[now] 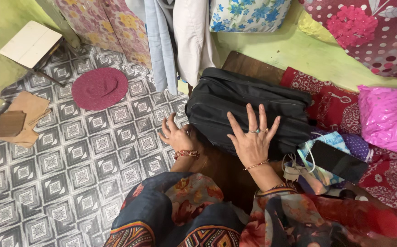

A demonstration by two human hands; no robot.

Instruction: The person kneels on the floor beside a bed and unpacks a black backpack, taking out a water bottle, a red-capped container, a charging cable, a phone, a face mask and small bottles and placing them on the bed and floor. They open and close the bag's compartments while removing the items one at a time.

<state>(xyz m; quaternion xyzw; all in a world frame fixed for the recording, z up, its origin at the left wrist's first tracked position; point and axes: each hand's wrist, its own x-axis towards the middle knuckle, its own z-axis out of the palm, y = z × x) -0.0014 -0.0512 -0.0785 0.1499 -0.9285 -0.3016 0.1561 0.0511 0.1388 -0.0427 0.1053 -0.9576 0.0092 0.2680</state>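
A black soft bag (253, 105) lies on a dark wooden surface (226, 169) in the middle of the view. My right hand (252, 139) rests flat on the bag's near side, fingers spread, with rings and a thin bracelet. My left hand (176, 135) touches the bag's left end near its lower corner, fingers slightly curled, with red bangles on the wrist. Neither hand grips anything.
A dark phone (338, 161) and a white cable (294, 169) lie on cloth to the right. A pink plastic bag (388, 119) sits on red bedding. On the patterned tile floor (79, 178) are a round maroon mat (100, 88), cardboard pieces (22, 118) and a small stool (31, 43). Clothes (175, 41) hang behind.
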